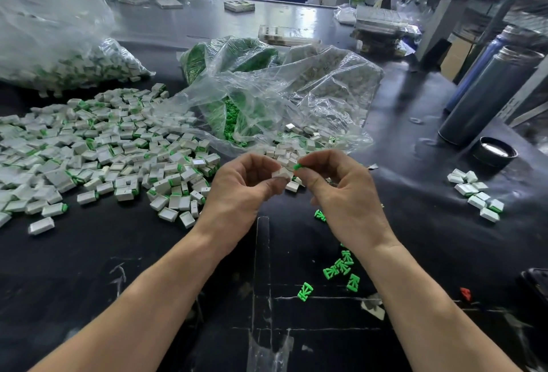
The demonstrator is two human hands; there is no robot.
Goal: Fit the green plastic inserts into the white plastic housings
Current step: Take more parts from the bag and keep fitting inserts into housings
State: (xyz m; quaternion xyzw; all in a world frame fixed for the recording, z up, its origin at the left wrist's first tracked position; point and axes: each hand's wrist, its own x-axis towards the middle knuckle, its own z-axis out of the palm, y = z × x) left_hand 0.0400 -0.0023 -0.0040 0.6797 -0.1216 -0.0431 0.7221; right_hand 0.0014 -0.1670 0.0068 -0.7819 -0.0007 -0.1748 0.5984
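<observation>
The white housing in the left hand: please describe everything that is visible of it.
The white housing is a small, blocky piece of matte white plastic, tilted, held above the black table. The left hand pinches it from the left. The right hand brings a green insert to its upper right end.

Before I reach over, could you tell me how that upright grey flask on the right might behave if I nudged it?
The grey flask stands tall and narrow, so it would probably tip rather than slide. Its round body would likely roll afterwards. Its cap appears to lie beside it, so any contents might spill.
</observation>
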